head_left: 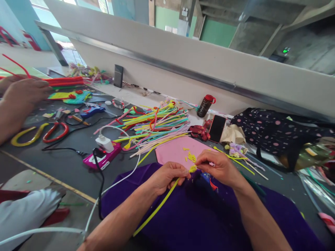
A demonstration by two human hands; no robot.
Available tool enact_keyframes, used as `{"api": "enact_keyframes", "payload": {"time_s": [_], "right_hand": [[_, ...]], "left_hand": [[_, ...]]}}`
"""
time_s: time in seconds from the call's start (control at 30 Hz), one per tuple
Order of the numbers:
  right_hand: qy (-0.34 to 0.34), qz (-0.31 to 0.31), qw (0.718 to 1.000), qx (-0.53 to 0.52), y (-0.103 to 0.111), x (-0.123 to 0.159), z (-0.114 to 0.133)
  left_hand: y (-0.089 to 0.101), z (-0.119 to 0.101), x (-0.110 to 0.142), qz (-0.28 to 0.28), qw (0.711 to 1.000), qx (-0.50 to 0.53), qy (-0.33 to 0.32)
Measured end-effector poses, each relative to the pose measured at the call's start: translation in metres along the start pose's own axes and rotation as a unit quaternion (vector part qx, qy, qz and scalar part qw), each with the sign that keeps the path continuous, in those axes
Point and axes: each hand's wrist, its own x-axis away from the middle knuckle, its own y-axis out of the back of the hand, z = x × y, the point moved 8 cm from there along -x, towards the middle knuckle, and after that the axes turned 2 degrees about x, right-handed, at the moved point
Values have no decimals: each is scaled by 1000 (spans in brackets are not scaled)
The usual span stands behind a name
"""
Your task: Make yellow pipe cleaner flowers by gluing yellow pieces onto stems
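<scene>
Over purple cloth point(199, 219): L hand point(170, 177), R hand point(218, 166) pinch yel. stem point(157, 210); red-lid btl. point(205, 106) behind, contents unclear.

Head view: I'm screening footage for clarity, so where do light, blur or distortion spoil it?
In the head view, the windows at upper left wash out; in the head view, the purple cloth turns nearly black in its shadowed middle; again in the head view, the yellow strip has a soft-looking bunched end, and the frame's edges seem stretched.
</scene>
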Motion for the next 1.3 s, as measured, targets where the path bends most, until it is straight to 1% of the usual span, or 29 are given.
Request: {"api": "enact_keyframes", "payload": {"time_s": [0.23, 0.43, 0.67, 0.93, 1.07, 1.3], "right_hand": [[2, 23, 998, 66, -4, 2, 1], [25, 49, 993, 101, -9, 2, 10], [43, 40, 993, 104, -10, 2, 12], [57, 53, 988, 130, -15, 3, 14], [50, 64, 986, 148, -16, 3, 14], [56, 77, 982, 166, -19, 5, 15]], "left_hand": [[-1, 0, -1, 4, 1000, -17, 0], [-1, 1, -1, 11, 1000, -18, 5], [-3, 1, -1, 13, 999, -29, 9], [-2, 1, -1, 5, 999, -32, 6], [-2, 1, -1, 7, 999, -38, -3], [-1, -1, 0, -10, 998, -63, -6]]}}
